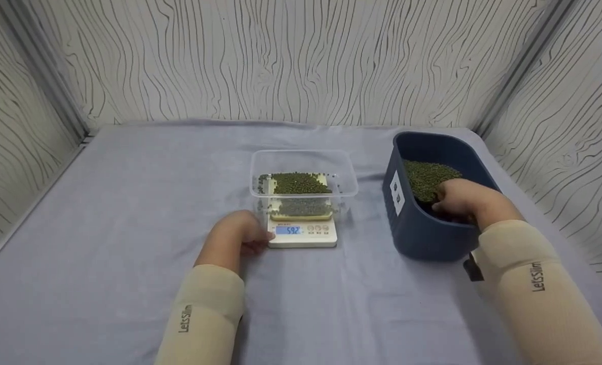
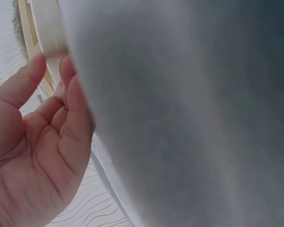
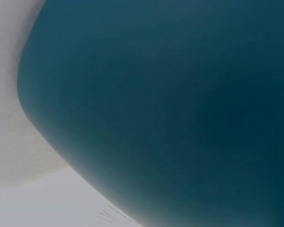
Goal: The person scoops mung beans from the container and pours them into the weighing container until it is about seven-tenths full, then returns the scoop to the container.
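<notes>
left hand (image 1: 237, 228): pinches white scale (image 1: 303, 241) at corner | right hand (image 1: 463, 197): inside blue bin (image 1: 427, 241), at green beans (image 1: 426, 176) | its grip: fingers half-hidden, cannot tell

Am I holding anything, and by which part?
Your left hand pinches the white rectangular plastic scale by its left edge, toward the front. Your right hand is in the blue oblong plastic bin of round green beans; whether it holds any cannot be told.

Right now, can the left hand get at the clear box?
Probably yes. The left hand pinches the scale at its near left corner; the clear box sits on that scale, just beyond, with nothing visible between. It would likely need to release the scale first.
</notes>
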A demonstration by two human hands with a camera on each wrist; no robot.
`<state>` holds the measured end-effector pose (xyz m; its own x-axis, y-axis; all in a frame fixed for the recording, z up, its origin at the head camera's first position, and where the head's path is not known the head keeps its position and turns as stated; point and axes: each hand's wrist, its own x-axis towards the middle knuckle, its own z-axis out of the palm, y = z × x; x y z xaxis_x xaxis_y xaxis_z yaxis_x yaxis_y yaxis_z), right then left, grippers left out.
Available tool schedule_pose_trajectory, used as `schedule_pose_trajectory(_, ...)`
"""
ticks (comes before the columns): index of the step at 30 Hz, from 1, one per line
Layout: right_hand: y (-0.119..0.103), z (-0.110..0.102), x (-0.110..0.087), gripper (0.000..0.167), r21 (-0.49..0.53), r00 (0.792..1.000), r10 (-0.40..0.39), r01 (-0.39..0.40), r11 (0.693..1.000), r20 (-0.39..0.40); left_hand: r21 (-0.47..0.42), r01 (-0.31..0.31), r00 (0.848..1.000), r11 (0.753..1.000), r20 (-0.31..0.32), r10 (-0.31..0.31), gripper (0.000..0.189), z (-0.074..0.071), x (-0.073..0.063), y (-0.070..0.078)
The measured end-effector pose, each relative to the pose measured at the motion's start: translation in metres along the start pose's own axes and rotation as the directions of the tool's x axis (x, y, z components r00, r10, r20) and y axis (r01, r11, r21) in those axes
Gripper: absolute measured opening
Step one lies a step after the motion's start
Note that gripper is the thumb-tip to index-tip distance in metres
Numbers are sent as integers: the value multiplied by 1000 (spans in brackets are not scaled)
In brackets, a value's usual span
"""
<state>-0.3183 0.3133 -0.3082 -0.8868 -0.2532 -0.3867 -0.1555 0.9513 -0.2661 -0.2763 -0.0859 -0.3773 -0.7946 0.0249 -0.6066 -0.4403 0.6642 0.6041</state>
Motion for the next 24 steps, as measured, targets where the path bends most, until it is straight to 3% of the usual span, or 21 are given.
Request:
schedule_pose_trajectory(15, 4, -3, -6, 17, 81, 997, 16, -11, 997, -73, -33, 5, 1000, 999, -16, -6, 19, 0, -1, 0)
schedule_pose_trajectory(24, 10, -5, -9, 19, 44, 985, -18, 26, 999, -170, -37, -11, 1000, 999, -22, 10, 20, 1, -4, -1)
